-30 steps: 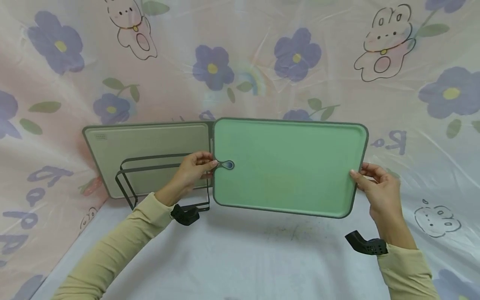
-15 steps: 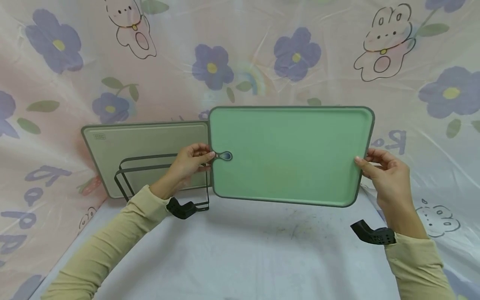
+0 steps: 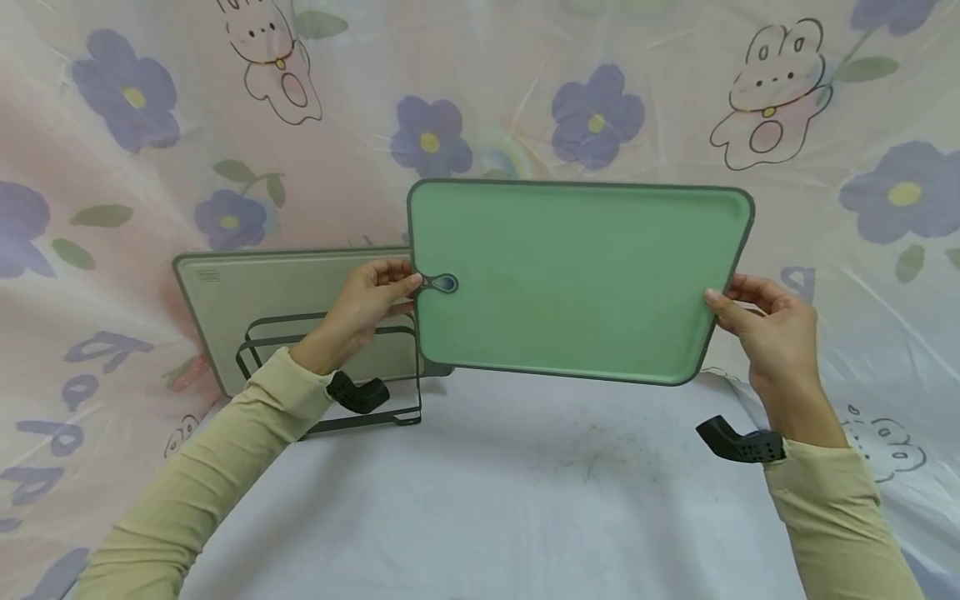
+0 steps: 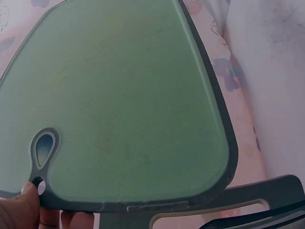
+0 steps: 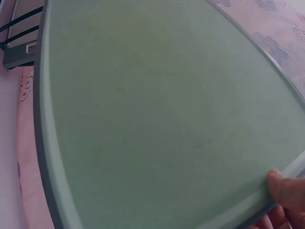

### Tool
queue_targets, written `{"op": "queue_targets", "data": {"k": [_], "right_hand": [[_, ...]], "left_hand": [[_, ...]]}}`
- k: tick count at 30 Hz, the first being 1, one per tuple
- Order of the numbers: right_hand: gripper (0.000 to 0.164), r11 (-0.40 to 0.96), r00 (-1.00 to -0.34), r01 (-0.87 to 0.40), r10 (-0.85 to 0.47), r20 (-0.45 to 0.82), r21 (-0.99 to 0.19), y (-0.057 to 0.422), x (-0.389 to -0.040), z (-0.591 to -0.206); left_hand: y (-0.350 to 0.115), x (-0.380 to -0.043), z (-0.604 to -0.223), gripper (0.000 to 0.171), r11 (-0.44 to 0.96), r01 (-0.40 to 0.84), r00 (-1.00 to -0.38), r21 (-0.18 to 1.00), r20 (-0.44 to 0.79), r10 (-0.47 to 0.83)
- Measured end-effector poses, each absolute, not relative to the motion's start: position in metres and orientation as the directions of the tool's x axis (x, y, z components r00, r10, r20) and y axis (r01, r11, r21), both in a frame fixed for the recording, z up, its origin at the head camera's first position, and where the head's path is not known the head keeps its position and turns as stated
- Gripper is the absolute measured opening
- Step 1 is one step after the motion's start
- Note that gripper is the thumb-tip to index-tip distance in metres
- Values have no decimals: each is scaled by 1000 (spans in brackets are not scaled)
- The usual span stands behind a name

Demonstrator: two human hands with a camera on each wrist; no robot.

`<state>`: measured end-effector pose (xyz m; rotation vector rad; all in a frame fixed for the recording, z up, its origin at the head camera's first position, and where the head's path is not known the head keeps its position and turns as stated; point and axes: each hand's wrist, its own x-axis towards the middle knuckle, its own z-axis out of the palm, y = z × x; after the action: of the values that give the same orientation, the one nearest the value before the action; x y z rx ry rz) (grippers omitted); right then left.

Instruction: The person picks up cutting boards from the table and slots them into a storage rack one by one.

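Observation:
A green cutting board [image 3: 570, 275] with a dark grey rim hangs in the air, its broad face toward me, held between both hands. My left hand [image 3: 363, 304] pinches its left edge beside a small teardrop-shaped inset [image 3: 445, 283], thumb in front and fingers behind. At the opposite short edge my right hand [image 3: 776, 333] grips the rim, its thumb lying on the green face. In the left wrist view, thumb and fingertips [image 4: 28, 191] hold the board right by a little hole below the inset. The right wrist view has the right thumb [image 5: 283, 188] over a corner region of the rim.
Behind the left forearm, a beige cutting board [image 3: 262, 283] with a grey rim leans upright in a black wire rack [image 3: 367, 421]. Under everything spreads a white-covered table [image 3: 510, 500]. A flower-and-rabbit patterned curtain [image 3: 510, 75] hangs at the back and sides.
Both hands have raised the green cutting board, which also shifted slightly left, now overlapping more of the beige board's right end. The grips look the same; the rack and beige board stay in place.

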<state>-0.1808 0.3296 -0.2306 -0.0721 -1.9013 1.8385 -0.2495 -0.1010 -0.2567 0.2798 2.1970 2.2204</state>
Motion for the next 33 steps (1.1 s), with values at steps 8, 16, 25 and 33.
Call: {"op": "queue_targets", "data": {"k": [8, 16, 25, 33], "right_hand": [[24, 89, -888, -302, 334, 315, -949, 321, -195, -223], [16, 47, -916, -319, 241, 320, -947, 315, -206, -217], [15, 68, -919, -327, 210, 333, -943, 291, -222, -215], [16, 142, -907, -344, 206, 368, -928, 269, -234, -213]], "left_hand": [[-111, -255, -243, 17, -40, 168, -981, 985, 171, 92], [-120, -257, -236, 13, -90, 178, -983, 980, 181, 22], [-135, -263, -234, 15, -131, 221, -972, 966, 207, -112], [-152, -262, -233, 18, -135, 233, -964, 963, 210, -163]]}}
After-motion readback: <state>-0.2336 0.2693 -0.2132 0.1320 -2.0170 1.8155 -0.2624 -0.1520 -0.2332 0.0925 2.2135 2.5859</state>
